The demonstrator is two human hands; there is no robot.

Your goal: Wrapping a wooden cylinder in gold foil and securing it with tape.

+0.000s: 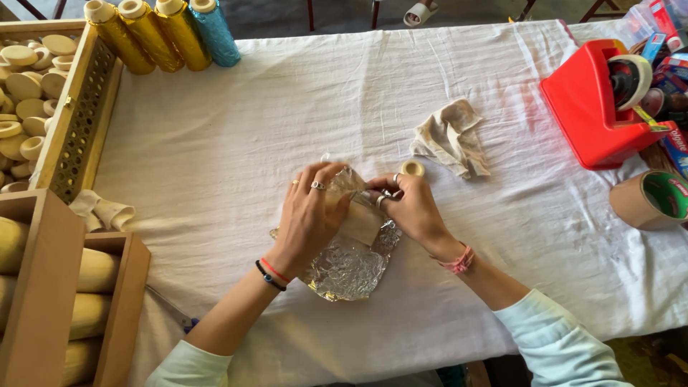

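A crinkled sheet of silver foil [349, 266] lies on the white tablecloth [301, 107] near the front middle. A pale wooden piece [360, 221] rests on it, partly wrapped. My left hand [308, 218] presses down on the piece and the foil's upper left edge. My right hand [410, 208] pinches the foil at the piece's upper right end. Just beyond my right hand sits a small wooden ring [412, 168]. How much of the piece is covered under my hands is hidden.
A crumpled cloth [450, 137] lies behind the ring. Several gold and blue thread spools [159, 32] stand at the back left beside a wooden crate of round wooden pieces [72, 115]. Wooden boxes [50, 287] hold cylinders at front left. A red tape dispenser [598, 107] and brown tape roll [651, 199] sit right.
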